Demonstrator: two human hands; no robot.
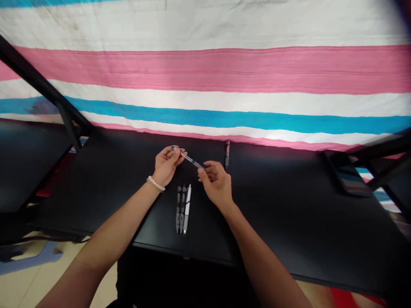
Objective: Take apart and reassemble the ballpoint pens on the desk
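Observation:
My left hand pinches one end of a slim pen with a clear or silvery barrel and a grey grip. At the grey end, the thumb and fingers of my right hand close on the same pen, which slants down to the right above the table. Whether its parts are joined is too small to tell. Below my hands, two dark pens with grey grips lie side by side, with a white pen next to them. Beyond my right hand lies another pen, dark with a pinkish part.
Everything lies on a black table. A striped pink, white and blue cloth hangs along its far edge. At the right is a dark, glossy flat object. Black frame bars flank the table.

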